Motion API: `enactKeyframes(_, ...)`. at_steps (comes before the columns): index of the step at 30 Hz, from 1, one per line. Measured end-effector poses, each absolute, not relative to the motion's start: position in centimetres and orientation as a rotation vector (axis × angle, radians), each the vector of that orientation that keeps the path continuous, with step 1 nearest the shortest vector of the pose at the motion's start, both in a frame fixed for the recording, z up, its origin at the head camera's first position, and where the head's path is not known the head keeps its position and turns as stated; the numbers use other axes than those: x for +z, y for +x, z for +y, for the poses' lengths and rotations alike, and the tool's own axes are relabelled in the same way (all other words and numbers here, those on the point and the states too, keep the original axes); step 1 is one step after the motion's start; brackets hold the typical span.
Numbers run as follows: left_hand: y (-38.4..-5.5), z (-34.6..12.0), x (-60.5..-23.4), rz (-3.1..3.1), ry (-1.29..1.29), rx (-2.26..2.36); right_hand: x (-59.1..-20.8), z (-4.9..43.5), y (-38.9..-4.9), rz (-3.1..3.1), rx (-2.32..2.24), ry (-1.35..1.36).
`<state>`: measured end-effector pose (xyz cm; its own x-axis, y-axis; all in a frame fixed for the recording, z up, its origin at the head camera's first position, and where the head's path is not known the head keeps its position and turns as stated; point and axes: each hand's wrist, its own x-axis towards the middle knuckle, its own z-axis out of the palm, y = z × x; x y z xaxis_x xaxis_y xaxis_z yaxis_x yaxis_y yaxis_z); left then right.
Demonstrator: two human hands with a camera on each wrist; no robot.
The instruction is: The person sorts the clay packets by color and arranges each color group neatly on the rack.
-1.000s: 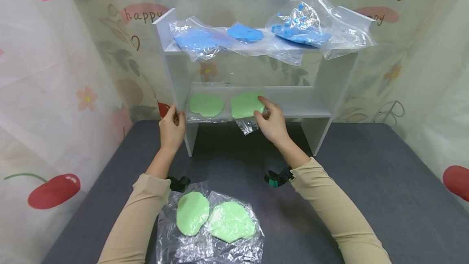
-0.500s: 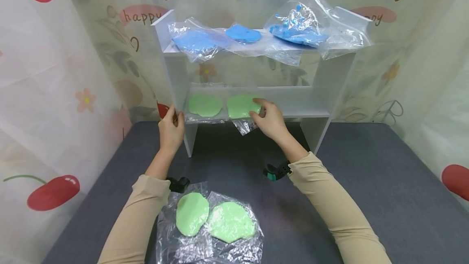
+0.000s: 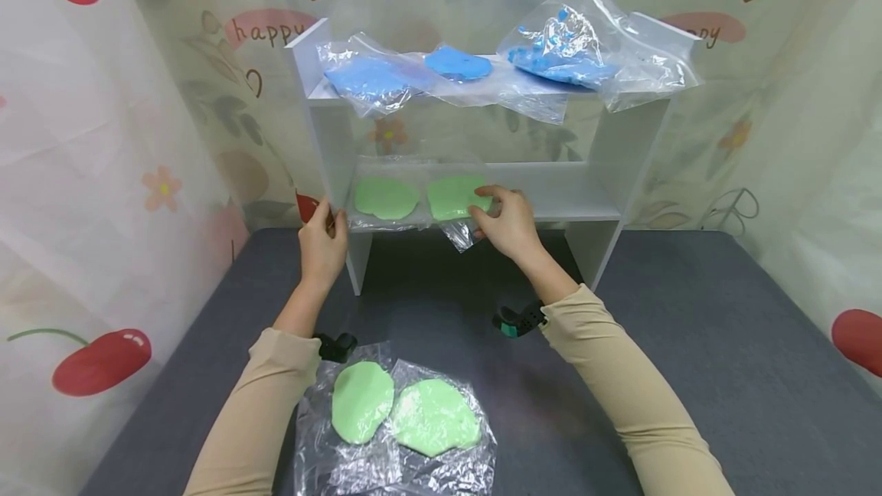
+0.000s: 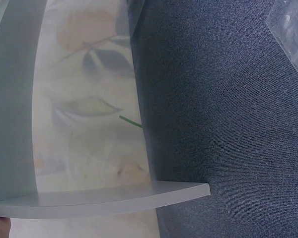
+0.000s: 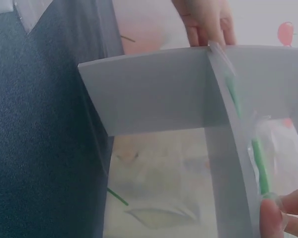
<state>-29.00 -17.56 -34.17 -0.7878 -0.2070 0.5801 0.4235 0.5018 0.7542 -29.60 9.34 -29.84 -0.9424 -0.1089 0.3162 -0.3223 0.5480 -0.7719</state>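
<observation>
My right hand (image 3: 508, 226) pinches the right edge of a clear plastic bag with a flat, rounded, pale green slab (image 3: 451, 199) inside. That bag lies on the middle board (image 3: 558, 201) of a white shelf unit, its corner hanging over the front edge. Beside it on the left, a second bagged green slab (image 3: 386, 199) lies flat. My left hand (image 3: 324, 243) grips the front edge of the unit's left side panel (image 3: 332, 140); its fingers (image 5: 193, 35) show on the panel's outer side in the right wrist view. The slabs appear edge-on there.
Clear bags with blue slabs (image 3: 368, 76) and blue pieces (image 3: 565, 63) lie on the top board, overhanging its front. Two more bagged green slabs (image 3: 361, 402) rest on the dark table (image 3: 689, 312) between my forearms. A patterned curtain (image 3: 165, 98) surrounds the table.
My right hand has shifted slightly left, sliding the right bagged green slab closer to the left one on the middle board. My left hand stays at the side panel.
</observation>
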Motion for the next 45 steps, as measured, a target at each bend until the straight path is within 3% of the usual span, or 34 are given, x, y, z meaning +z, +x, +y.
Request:
enactKeyframes(18,-29.1,-17.5,-34.3,-2.127,-0.165,-1.292,-30.0,11.5,-28.2,-2.530,1.582,0.332)
enactKeyframes(45,-29.0,-17.5,-34.1,-2.138,-0.152,-1.300,-32.2,13.9,-24.2,-2.594,1.449,0.500)
